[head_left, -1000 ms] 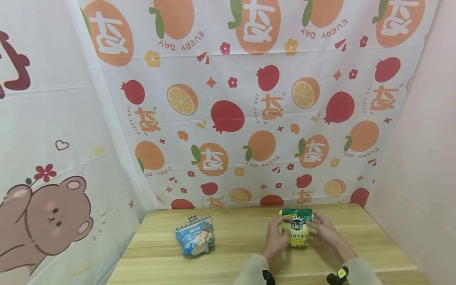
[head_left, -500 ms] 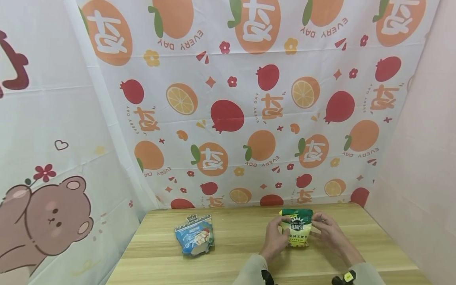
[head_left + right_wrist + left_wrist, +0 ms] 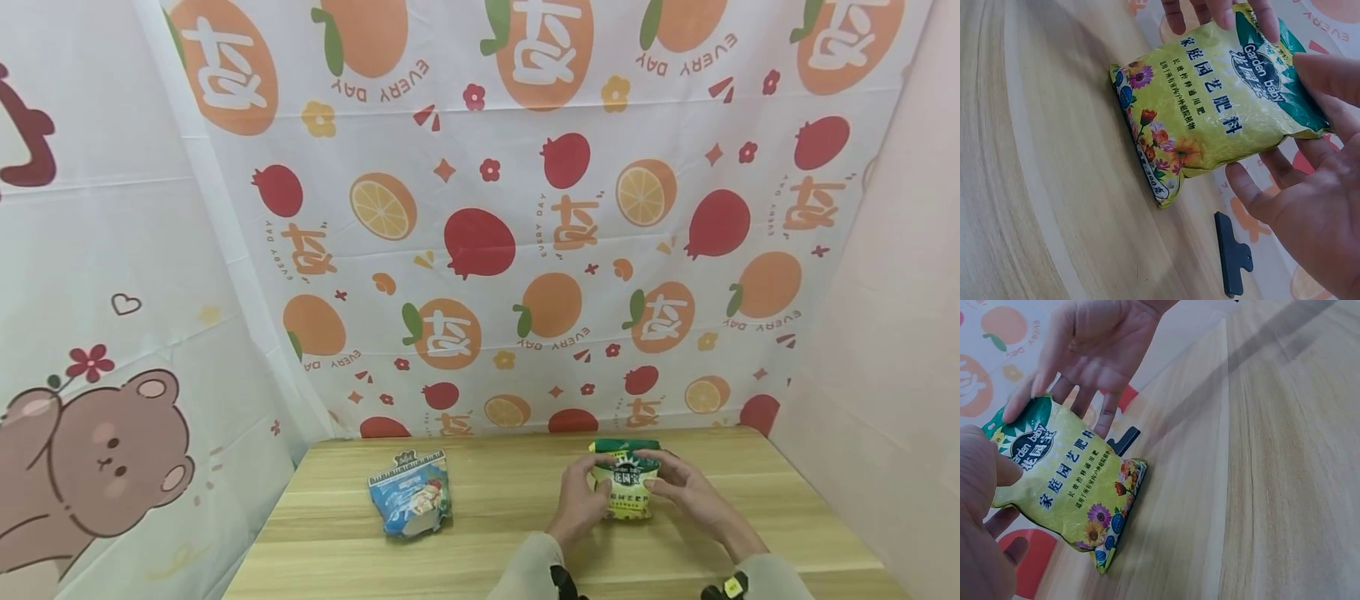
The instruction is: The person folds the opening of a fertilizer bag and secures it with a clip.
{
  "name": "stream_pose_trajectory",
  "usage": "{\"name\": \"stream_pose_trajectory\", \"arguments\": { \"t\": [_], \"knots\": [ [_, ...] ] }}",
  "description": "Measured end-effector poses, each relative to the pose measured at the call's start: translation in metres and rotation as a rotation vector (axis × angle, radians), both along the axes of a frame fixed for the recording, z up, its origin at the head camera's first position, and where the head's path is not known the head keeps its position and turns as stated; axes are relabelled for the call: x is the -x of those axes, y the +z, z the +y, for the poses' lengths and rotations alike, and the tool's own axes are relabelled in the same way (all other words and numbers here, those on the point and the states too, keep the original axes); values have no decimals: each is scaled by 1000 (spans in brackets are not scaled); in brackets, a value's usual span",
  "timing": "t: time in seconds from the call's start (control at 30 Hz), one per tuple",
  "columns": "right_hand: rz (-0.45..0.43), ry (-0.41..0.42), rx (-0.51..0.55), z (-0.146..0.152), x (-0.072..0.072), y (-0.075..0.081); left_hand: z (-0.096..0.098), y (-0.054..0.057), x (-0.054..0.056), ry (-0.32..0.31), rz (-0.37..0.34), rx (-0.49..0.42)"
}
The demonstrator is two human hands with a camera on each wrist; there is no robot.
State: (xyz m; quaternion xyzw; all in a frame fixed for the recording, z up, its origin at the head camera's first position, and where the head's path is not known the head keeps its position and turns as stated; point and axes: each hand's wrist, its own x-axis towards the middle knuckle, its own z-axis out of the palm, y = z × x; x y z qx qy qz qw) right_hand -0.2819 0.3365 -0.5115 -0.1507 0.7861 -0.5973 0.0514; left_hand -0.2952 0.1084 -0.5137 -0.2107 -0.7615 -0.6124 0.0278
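Observation:
A yellow-green fertilizer bag (image 3: 628,492) stands on the table, its printed front facing the person and its green top at the back. My left hand (image 3: 581,502) holds its left side, thumb in front and fingers behind, as the left wrist view shows. On the opposite side my right hand (image 3: 693,500) grips the bag's upper right part, its thumb (image 3: 1329,75) over the front and its fingers (image 3: 1250,194) partly hidden behind. A flat black clip (image 3: 1230,255) lies on the table behind the bag; part of it also shows in the left wrist view.
At the table's left lies a blue package (image 3: 412,497) with a black-and-white striped top edge. The wooden table (image 3: 510,475) ends at a fruit-print curtain (image 3: 480,333). Pale wall (image 3: 862,375) rises on the right.
Half a second ago my right hand's fingers were at the bag's right edge; now they reach further left over its upper part. My left hand and the blue package look unmoved.

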Motion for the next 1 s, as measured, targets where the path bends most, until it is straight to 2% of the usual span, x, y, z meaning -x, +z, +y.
{"name": "stream_pose_trajectory", "arguments": {
  "t": [0.2, 0.43, 0.57, 1.0],
  "knots": [
    [-6, -17, -6, -1, -1, 0, 2, 2, 0, 0, -15, 9],
    [0, -12, -22, 1, -2, 0, 3, 4, -1, 9, -94, -11],
    [-37, -49, -27, 0, -2, 0, 4, 4, -2, 15, -120, -36],
    [-12, -20, -35, 4, -2, -3, 1, 3, -1, 47, -70, -15]
  ]
}}
